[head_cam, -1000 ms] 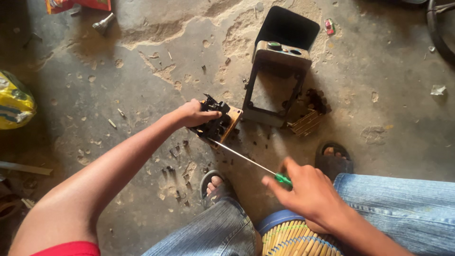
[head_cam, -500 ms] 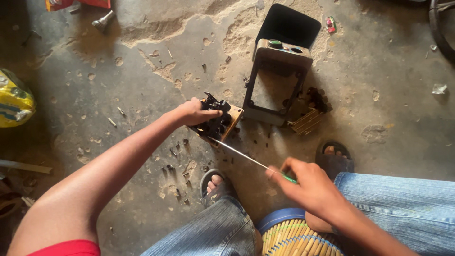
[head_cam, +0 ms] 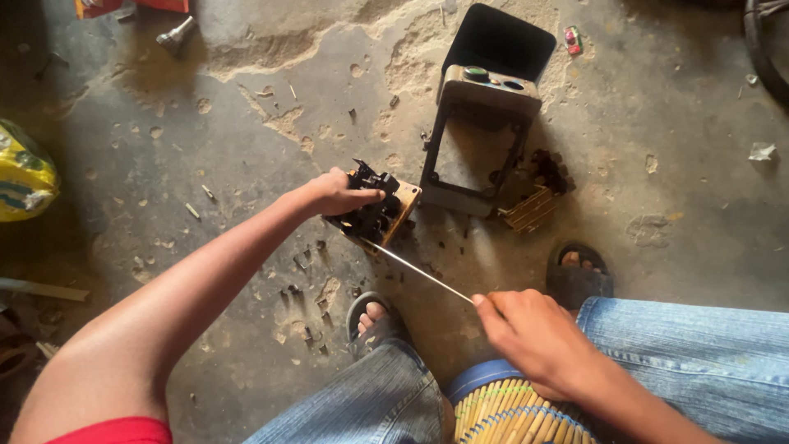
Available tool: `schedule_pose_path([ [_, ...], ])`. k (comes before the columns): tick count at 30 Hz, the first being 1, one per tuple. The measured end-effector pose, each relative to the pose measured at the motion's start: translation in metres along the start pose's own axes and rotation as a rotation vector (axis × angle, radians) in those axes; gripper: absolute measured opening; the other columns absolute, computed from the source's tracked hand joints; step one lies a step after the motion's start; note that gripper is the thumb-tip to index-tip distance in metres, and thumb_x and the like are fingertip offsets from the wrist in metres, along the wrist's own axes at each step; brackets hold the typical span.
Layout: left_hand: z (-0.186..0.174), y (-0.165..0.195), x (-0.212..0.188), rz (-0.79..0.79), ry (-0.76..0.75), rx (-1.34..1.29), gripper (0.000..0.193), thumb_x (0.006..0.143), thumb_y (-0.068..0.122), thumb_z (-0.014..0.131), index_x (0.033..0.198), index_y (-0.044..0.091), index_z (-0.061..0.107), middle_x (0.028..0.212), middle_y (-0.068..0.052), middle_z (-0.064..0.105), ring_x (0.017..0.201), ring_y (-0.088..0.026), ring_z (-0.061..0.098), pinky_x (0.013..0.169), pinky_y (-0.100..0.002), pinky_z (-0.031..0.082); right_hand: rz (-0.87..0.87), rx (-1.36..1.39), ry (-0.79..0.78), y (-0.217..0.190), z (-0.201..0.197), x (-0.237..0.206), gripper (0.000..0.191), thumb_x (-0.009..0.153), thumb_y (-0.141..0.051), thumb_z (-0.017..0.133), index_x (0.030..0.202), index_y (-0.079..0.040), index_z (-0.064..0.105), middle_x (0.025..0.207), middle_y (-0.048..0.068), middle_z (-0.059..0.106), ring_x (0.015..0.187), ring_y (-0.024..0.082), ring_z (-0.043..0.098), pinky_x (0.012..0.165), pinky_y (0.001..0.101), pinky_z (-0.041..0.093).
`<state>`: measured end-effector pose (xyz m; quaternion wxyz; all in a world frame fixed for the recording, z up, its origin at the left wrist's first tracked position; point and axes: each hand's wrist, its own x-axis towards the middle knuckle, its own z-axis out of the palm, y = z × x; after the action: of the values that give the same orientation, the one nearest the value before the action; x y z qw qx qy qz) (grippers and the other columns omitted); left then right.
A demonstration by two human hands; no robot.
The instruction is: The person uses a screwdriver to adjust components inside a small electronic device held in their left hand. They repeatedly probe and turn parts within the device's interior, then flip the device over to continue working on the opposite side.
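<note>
Denim-covered knees fill the bottom edge, with a woven stool (head_cam: 501, 415) of yellow and blue cane between them at six o'clock. Just above it, at about five o'clock, the right hand (head_cam: 538, 337) is curled tight around the handle of a screwdriver (head_cam: 419, 271), fingers folded over so the handle is hidden. Its thin metal shaft runs toward ten o'clock and its tip meets the underside of a small electrical part (head_cam: 374, 210), black with a tan board edge. The left hand (head_cam: 337, 193), near the centre, clamps that part from above, fingers bent over its top and thumb on the near side. Two sandalled feet (head_cam: 579, 271) rest on the concrete floor (head_cam: 246, 148). Farther out, at twelve o'clock, an open appliance casing (head_cam: 485, 140) stands. A yellow bag (head_cam: 25, 173) lies at nine o'clock.
</note>
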<state>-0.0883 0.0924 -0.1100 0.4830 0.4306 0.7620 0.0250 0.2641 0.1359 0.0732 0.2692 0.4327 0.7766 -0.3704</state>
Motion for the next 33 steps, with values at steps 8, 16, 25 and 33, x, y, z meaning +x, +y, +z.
schedule_pose_path([
  [8,0.001,-0.001,0.001,-0.019,-0.001,-0.021,0.074,0.076,0.071,0.069,0.115,0.008,0.075,0.099,-0.022,0.076,0.096,-0.034,0.075,0.085,-0.044,0.057,-0.208,0.236,0.202,0.006,0.002,0.003,0.040,0.074,-0.035,0.068,0.097,-0.004,0.063,0.068,0.019,0.070,0.066,0.040,0.070,0.061,0.0488,0.053],
  [16,0.002,-0.005,0.006,-0.063,0.032,0.015,0.089,0.075,0.075,0.073,0.116,-0.004,0.070,0.107,-0.027,0.073,0.105,-0.036,0.072,0.090,-0.043,0.057,-0.156,0.282,0.061,0.017,0.011,0.011,0.032,0.086,-0.036,0.068,0.091,-0.004,0.066,0.069,0.018,0.071,0.065,0.034,0.071,0.064,0.0448,0.053],
  [25,0.003,-0.009,0.011,-0.107,0.039,0.012,0.112,0.068,0.078,0.074,0.123,-0.018,0.057,0.114,-0.032,0.070,0.114,-0.038,0.069,0.094,-0.042,0.055,-0.119,0.293,-0.002,0.020,0.015,0.013,0.037,0.090,-0.042,0.064,0.099,-0.006,0.065,0.068,0.018,0.069,0.065,0.032,0.070,0.064,0.0446,0.052],
  [33,0.003,-0.011,0.016,-0.128,-0.008,0.001,0.112,0.066,0.080,0.071,0.119,-0.019,0.063,0.114,-0.031,0.072,0.114,-0.037,0.072,0.094,-0.042,0.056,-0.129,0.220,0.086,0.026,0.027,0.020,0.045,0.080,-0.040,0.071,0.107,-0.005,0.063,0.072,0.018,0.069,0.068,0.034,0.070,0.066,0.0447,0.053],
])
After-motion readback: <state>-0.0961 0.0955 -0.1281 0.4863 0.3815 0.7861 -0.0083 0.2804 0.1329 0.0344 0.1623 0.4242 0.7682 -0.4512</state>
